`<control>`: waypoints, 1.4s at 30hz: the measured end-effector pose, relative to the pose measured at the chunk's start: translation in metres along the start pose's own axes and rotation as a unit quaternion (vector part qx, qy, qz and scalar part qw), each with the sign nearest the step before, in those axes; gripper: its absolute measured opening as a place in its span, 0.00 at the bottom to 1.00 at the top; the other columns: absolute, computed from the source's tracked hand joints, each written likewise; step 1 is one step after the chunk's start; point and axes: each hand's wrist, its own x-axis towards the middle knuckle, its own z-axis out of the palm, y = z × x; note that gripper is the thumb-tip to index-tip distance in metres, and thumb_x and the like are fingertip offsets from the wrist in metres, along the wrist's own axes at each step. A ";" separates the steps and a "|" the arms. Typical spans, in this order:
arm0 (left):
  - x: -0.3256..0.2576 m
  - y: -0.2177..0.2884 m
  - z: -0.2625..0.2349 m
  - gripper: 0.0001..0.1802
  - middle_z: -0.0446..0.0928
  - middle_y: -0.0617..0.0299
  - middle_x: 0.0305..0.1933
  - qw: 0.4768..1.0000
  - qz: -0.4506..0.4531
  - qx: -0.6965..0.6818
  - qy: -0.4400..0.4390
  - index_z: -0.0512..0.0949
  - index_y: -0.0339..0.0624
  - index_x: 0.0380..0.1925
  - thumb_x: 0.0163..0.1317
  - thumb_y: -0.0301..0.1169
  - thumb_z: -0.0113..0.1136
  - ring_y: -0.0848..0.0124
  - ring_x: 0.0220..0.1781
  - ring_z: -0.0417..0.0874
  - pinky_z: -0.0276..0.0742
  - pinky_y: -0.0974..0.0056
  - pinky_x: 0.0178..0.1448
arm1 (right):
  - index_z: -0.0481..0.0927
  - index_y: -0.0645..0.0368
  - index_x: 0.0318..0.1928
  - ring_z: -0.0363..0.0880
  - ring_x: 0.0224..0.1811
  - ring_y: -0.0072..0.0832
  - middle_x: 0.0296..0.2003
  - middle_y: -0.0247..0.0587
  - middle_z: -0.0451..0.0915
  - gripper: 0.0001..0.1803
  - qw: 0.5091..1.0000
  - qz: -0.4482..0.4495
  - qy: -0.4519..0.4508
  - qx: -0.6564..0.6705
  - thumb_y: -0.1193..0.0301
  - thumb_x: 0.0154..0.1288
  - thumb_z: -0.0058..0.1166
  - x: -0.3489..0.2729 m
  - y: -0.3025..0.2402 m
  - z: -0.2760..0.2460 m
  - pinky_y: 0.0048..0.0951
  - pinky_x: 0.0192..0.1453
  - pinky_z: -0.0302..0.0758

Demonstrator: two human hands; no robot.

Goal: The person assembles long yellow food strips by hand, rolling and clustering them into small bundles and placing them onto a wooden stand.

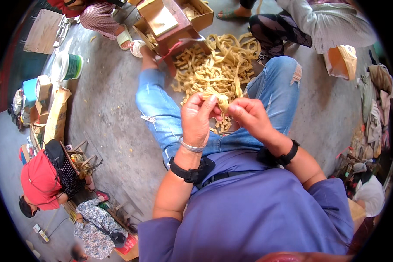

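Above my lap, both hands pinch a bunched, yellowish-tan strip (223,102) that looks like cloth or webbing. My left hand (196,118) has its thumb and fingers closed on the strip's left part. From the other side, my right hand (252,117) grips it between thumb and bent forefinger. The hands are close together, with the bunched part between them. Just beyond lies a large tangled pile (205,70) of the same tan strips, between my legs on the floor. Some strips are loose loops, others look knotted; where the held strip ends is hidden.
A reddish-brown wooden stand (181,32) and cardboard boxes (196,14) stand beyond the pile. A white bucket (67,66) and cartons are on the left. Other people sit around, one in a red shirt (39,181). A paper bag (341,62) stands at the right.
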 end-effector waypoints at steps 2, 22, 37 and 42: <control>0.001 -0.001 -0.004 0.02 0.78 0.57 0.33 0.997 0.063 -0.042 0.029 0.73 0.38 0.35 0.64 0.25 0.54 0.74 0.27 0.78 0.79 0.68 0.31 | 0.78 0.60 0.30 0.57 0.16 0.09 0.16 0.21 0.65 0.14 0.989 0.061 -0.010 0.131 0.63 0.68 0.51 0.001 0.000 -0.005 0.18 0.19 0.53; -0.002 0.034 0.016 0.05 0.80 0.59 0.29 0.983 0.035 0.159 -0.079 0.79 0.32 0.32 0.55 0.19 0.64 0.74 0.28 0.81 0.79 0.71 0.36 | 0.82 0.66 0.39 0.65 0.21 0.09 0.20 0.24 0.72 0.10 0.996 -0.087 -0.013 -0.033 0.71 0.65 0.55 -0.002 -0.019 -0.031 0.16 0.23 0.61; -0.008 0.034 0.017 0.05 0.80 0.62 0.33 0.991 0.019 0.126 -0.050 0.80 0.35 0.30 0.53 0.18 0.65 0.76 0.32 0.80 0.76 0.73 0.39 | 0.82 0.64 0.41 0.73 0.29 0.14 0.28 0.31 0.79 0.11 0.987 -0.151 0.015 -0.054 0.71 0.61 0.60 -0.005 -0.026 -0.026 0.18 0.31 0.70; -0.005 0.032 0.029 0.04 0.80 0.60 0.30 0.951 0.081 0.295 -0.042 0.79 0.33 0.27 0.52 0.18 0.65 0.76 0.30 0.79 0.77 0.71 0.38 | 0.81 0.62 0.43 0.79 0.36 0.20 0.35 0.38 0.82 0.10 0.987 -0.133 -0.005 -0.089 0.74 0.61 0.58 -0.005 -0.026 -0.026 0.23 0.41 0.76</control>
